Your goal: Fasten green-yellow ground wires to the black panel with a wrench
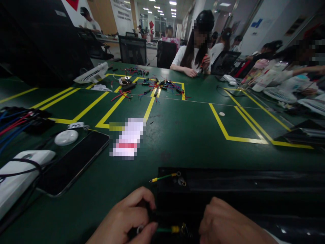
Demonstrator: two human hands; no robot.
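Observation:
Two long black bars or housings lie side by side at the lower right. On the end of the farther black housing point(228, 181) sits a short green wire point(165, 177) with yellow sleeves and ring terminals. My left hand point(132, 217) is closed at the end of the nearer housing. A second green wire point(164, 230) with a yellow sleeve passes under its thumb, and a ring terminal shows between the fingers. My right hand point(225, 222) is curled shut over the nearer housing, right of that wire; whatever its fingers grip is hidden.
Left of my hands lie a phone point(76, 162), a white power bank point(22, 179) with a black cable, and a white round case point(66, 137). A blurred paper point(129, 139) lies ahead. Farther off are wire bundles point(162, 84) and a seated person point(195, 51).

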